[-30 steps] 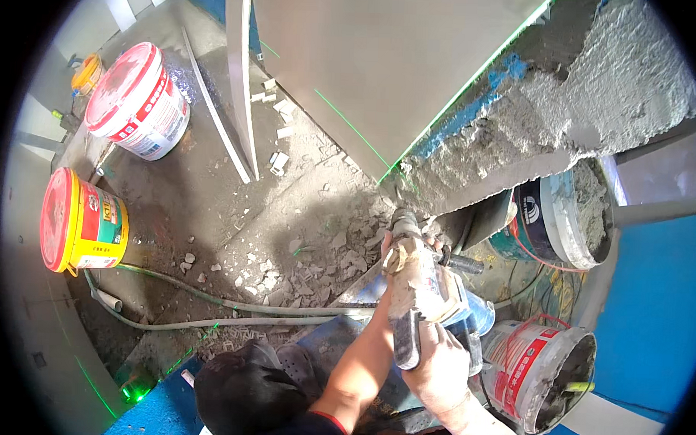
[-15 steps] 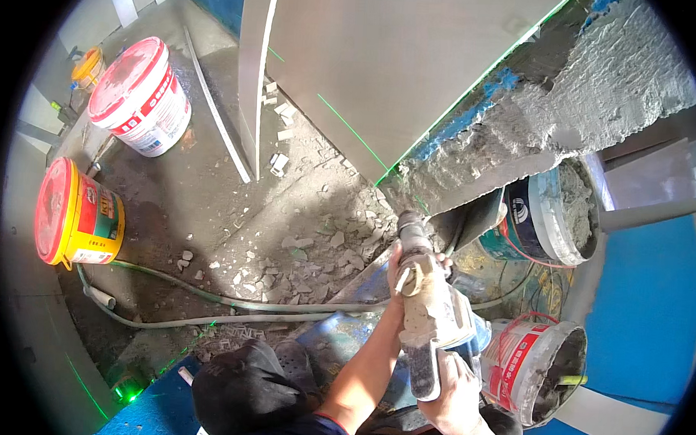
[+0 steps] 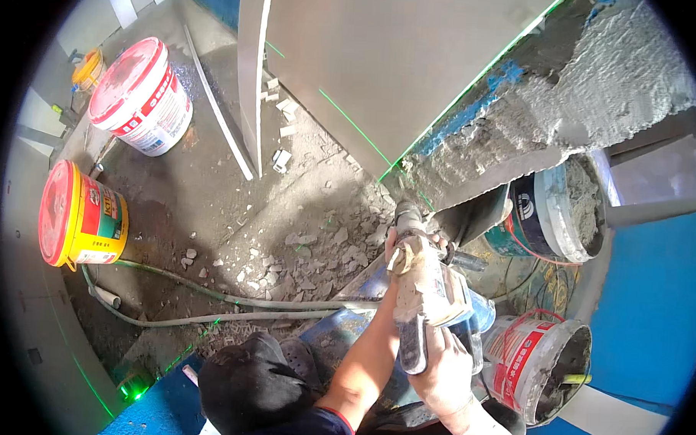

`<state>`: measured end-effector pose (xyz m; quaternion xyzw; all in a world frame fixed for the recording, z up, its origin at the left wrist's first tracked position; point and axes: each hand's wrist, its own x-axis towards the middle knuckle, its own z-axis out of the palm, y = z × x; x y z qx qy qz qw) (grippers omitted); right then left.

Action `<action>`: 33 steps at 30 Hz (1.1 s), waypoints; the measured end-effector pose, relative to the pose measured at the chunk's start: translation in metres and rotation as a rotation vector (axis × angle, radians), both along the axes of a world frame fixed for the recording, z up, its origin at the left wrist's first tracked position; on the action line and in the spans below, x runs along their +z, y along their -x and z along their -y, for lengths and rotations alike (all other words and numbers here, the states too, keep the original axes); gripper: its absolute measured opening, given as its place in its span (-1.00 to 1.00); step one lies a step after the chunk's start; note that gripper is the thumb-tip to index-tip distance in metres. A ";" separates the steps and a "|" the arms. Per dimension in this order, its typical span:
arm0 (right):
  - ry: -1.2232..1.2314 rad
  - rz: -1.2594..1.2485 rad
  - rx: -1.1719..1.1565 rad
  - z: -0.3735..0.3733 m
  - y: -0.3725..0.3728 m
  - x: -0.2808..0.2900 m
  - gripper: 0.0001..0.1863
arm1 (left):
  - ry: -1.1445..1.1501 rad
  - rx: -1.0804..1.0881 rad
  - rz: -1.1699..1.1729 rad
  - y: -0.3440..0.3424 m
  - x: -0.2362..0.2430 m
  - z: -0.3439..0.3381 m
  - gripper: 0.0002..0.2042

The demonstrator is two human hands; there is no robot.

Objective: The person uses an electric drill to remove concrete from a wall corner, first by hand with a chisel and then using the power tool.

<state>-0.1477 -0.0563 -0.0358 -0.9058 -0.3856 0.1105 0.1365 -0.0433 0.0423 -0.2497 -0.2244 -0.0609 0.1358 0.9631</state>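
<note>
A dusty rotary hammer drill [image 3: 424, 291] points away from me, its chuck at the foot of the rough mortar-coated wall edge [image 3: 504, 138]. My left hand [image 3: 393, 257] is closed round the front of its body, just behind the chuck, and most of those fingers are hidden by the tool. Around the rear handle my right hand [image 3: 444, 371] is wrapped. A black side handle [image 3: 467, 261] sticks out to the right. The tip of the bit cannot be made out against the wall base. Broken tile and mortar chips [image 3: 316, 255] lie on the floor left of the chuck.
Left stand a white-and-red bucket [image 3: 149, 107] and a yellow-and-red bucket [image 3: 95, 216]. Right are a mortar-filled bucket [image 3: 574, 206] and a tipped white bucket [image 3: 523, 362]. A hose [image 3: 229, 319] crosses the floor. A green laser level [image 3: 133, 387] glows lower left; a large grey panel [image 3: 384, 58] stands ahead.
The drill's rear and my right hand have shifted slightly left and toward me. The side handle shows more plainly now. Both hands keep their hold, and the view has shifted slightly.
</note>
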 end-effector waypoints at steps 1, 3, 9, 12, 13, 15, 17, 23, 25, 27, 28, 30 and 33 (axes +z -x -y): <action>0.020 -0.013 0.014 0.002 -0.002 0.000 -0.59 | -0.010 -0.003 -0.008 -0.001 -0.003 0.001 -0.20; 0.069 -0.055 -0.001 0.007 0.002 -0.007 -0.54 | -0.026 -0.005 -0.015 -0.002 -0.012 0.003 -0.20; 0.123 -0.069 0.037 0.022 0.020 0.004 -0.44 | -0.059 -0.003 0.020 0.027 -0.017 0.031 -0.25; 0.116 -0.065 0.050 0.033 0.027 0.028 -0.43 | -0.098 0.040 0.031 0.033 -0.010 0.047 -0.16; 0.096 -0.046 0.070 0.039 0.028 0.033 -0.44 | -0.086 0.028 0.012 0.032 -0.007 0.051 -0.15; 0.060 -0.016 0.026 0.048 0.028 0.045 -0.48 | 0.034 0.010 0.087 0.022 0.029 0.062 -0.16; 0.143 0.009 0.012 0.034 0.033 0.061 -0.49 | 0.076 0.029 0.093 0.024 0.047 0.062 -0.13; 0.213 0.108 0.083 0.008 0.030 0.099 -0.45 | 0.243 -0.020 0.156 0.015 0.066 0.070 -0.10; 0.210 0.094 0.117 0.006 0.022 0.094 -0.44 | 0.277 -0.020 0.112 0.013 0.058 0.072 -0.11; 0.213 0.061 0.116 0.003 0.018 0.090 -0.43 | 0.251 -0.013 0.018 0.011 0.056 0.068 -0.12; 0.213 0.077 0.148 0.004 0.016 0.087 -0.42 | 0.259 -0.008 0.021 0.010 0.056 0.067 -0.12; 0.276 0.200 0.205 -0.001 0.018 0.080 -0.40 | 0.280 0.050 0.121 0.013 0.054 0.066 -0.13; 0.313 0.008 0.106 -0.022 0.009 0.090 -0.52 | 0.188 0.018 0.181 0.015 0.074 0.056 -0.16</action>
